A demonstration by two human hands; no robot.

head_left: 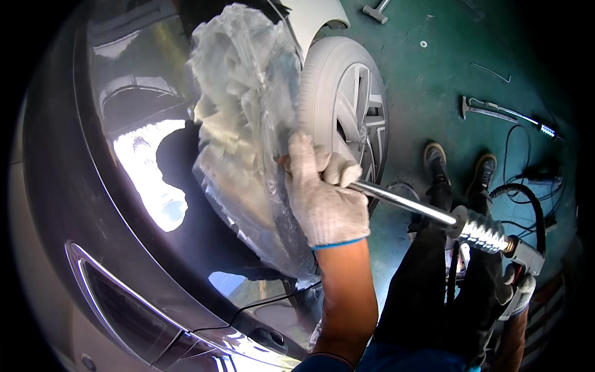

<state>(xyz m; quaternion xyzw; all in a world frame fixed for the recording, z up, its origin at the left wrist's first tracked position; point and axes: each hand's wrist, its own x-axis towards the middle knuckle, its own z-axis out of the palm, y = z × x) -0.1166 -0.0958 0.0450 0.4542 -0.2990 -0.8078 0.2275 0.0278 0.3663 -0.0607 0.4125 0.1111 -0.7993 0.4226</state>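
My left hand (pixel 328 198), in a white knit glove with a blue cuff edge, is closed around the front end of a dent puller, a slide hammer with a shiny rod (pixel 406 203). The tool's tip is by the sanded, uneven patch (pixel 238 124) on the dark car's body panel, beside the wheel arch; my fingers hide whether it touches. Toward my legs, the rod carries a ribbed metal weight (pixel 483 232) and ends in a grey pistol-grip handle (pixel 527 257). Also gloved, my right hand (pixel 524 291) is wrapped around that grip.
A dusty tyre with an alloy wheel (pixel 365 118) stands just right of the patch. On the green floor (pixel 434 80) lie a hammer (pixel 376 13), a bent rod (pixel 493 71), another slide hammer (pixel 527 118) and loose cables. A thick black hose (pixel 533 201) loops by the handle.
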